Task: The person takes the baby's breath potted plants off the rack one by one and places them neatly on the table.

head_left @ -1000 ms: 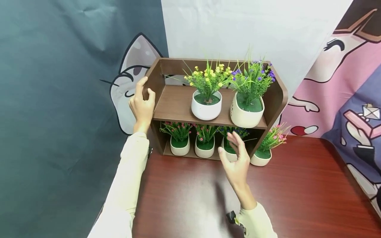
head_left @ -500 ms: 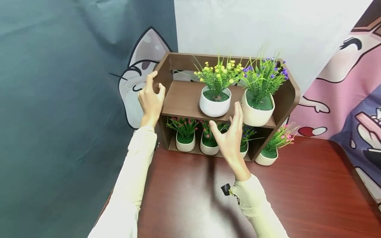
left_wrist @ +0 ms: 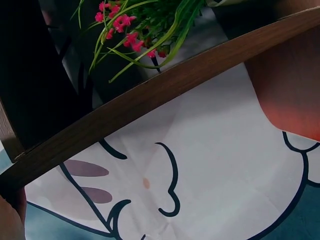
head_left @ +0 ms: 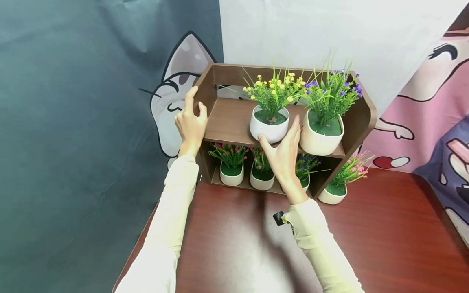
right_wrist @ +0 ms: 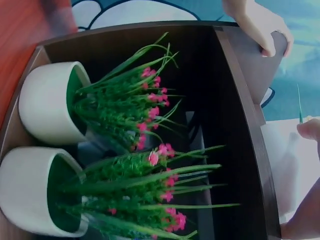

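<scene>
A two-tier brown wooden shelf stands against the backdrop. My left hand grips its left side panel, thumb inside; in the right wrist view the left hand bends over the panel's edge. My right hand holds a round white pot of yellow flowers on the upper board, thumb at its front and fingers along its right side. Beside those fingers stands a cream pot of purple flowers. In the right wrist view only the right thumb and part of the hand show by the white pot.
On the lower tier sit cream pots, two with pink flowers and one with blue flowers, partly hidden by my right arm. Another pink-flowered pot stands on the red-brown table, right of the shelf.
My right hand has risen from before the lower tier to the white pot and now grasps it. My left hand stays on the side panel; the head view has shifted slightly.
</scene>
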